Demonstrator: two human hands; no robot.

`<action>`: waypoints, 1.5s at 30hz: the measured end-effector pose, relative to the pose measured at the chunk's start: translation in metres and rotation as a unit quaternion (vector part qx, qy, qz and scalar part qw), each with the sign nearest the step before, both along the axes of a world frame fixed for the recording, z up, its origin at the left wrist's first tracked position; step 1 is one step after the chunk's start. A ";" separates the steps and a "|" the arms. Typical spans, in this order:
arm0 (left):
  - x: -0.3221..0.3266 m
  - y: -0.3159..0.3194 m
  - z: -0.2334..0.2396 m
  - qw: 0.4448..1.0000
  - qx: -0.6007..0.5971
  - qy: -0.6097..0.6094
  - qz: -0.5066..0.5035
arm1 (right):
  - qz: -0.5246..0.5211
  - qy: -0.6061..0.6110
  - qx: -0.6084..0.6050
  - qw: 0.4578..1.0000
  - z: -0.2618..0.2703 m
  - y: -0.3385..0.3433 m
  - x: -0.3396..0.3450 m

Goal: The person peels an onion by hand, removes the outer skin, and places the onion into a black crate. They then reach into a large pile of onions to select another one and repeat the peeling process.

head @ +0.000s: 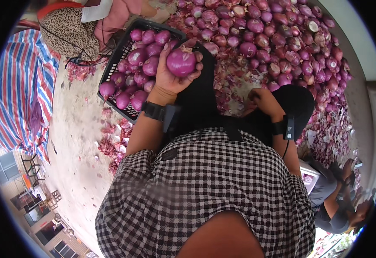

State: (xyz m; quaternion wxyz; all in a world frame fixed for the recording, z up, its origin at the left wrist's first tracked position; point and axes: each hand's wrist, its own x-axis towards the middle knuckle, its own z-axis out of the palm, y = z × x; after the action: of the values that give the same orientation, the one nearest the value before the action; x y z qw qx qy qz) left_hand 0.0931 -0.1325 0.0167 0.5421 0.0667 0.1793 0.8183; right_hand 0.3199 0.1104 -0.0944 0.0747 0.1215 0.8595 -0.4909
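Note:
My left hand [172, 83] holds a large purple-red onion [181, 64], palm up, with the fingers around its far side. Dry roots or stem fibres stick out at the onion's top. Just left of this hand is a black plastic crate [109, 75] with perforated walls, and several smooth purple onions [138, 57] lie in it. My right hand [263, 101] hangs bent by my right knee, its fingers curled and partly hidden. I cannot tell whether it grips anything. Loose onion skins [228, 87] cover the floor between my legs.
A large heap of red onions [272, 42] spreads ahead and right. More skins lie at left [117, 142] and right [330, 135]. A person in leopard-print cloth [68, 32] is at upper left; another person [330, 200] sits behind right. Striped tarpaulin [20, 90] lines the left.

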 end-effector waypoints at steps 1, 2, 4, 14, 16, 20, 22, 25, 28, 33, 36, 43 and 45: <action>-0.001 0.000 -0.002 1.000 0.003 0.008 0.002 | -0.004 -0.002 0.002 1.000 0.002 -0.002 0.000; -0.001 0.000 -0.003 1.000 0.015 0.001 0.000 | 0.013 0.007 0.038 0.999 0.004 -0.005 -0.001; -0.002 0.001 -0.004 1.000 0.000 0.014 -0.004 | 0.028 0.012 0.075 0.997 0.013 -0.010 -0.005; 0.001 0.004 -0.004 1.000 -0.013 -0.008 0.001 | 0.054 0.003 0.074 0.996 0.004 -0.003 0.001; -0.005 0.003 -0.010 0.998 0.036 -0.044 -0.010 | 0.061 0.026 0.059 0.996 0.005 -0.007 0.002; -0.014 -0.014 -0.014 0.989 0.098 -0.114 -0.002 | 0.030 -0.037 0.030 0.998 0.014 -0.010 0.000; -0.017 -0.024 -0.010 0.984 0.058 -0.164 0.044 | 0.032 -0.053 0.033 0.998 0.012 -0.008 -0.001; -0.026 -0.048 -0.011 0.973 0.040 -0.186 0.131 | 0.052 -0.038 0.066 0.996 0.010 -0.007 -0.004; -0.040 -0.084 -0.038 0.957 -0.017 -0.194 0.214 | 0.047 -0.039 0.072 0.996 0.015 -0.006 -0.004; -0.071 -0.157 -0.096 0.926 -0.128 -0.102 0.341 | 0.033 -0.052 0.114 0.992 0.007 -0.007 0.002; -0.097 -0.227 -0.132 0.891 -0.184 -0.171 0.378 | 0.041 -0.055 0.165 0.984 0.016 -0.021 -0.003; -0.120 -0.245 -0.117 0.879 -0.149 -0.282 0.353 | 0.052 -0.015 0.175 0.983 0.058 -0.036 -0.006; -0.111 -0.206 -0.069 0.900 -0.135 -0.253 0.328 | 0.055 -0.017 0.156 0.986 0.081 -0.039 -0.003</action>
State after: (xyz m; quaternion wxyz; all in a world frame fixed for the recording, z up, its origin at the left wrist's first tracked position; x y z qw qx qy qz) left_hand -0.0177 -0.3382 -0.0527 0.2743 -0.2784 0.1566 0.9071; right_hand 0.3173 0.0710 -0.0135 0.0961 0.0920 0.9295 -0.3441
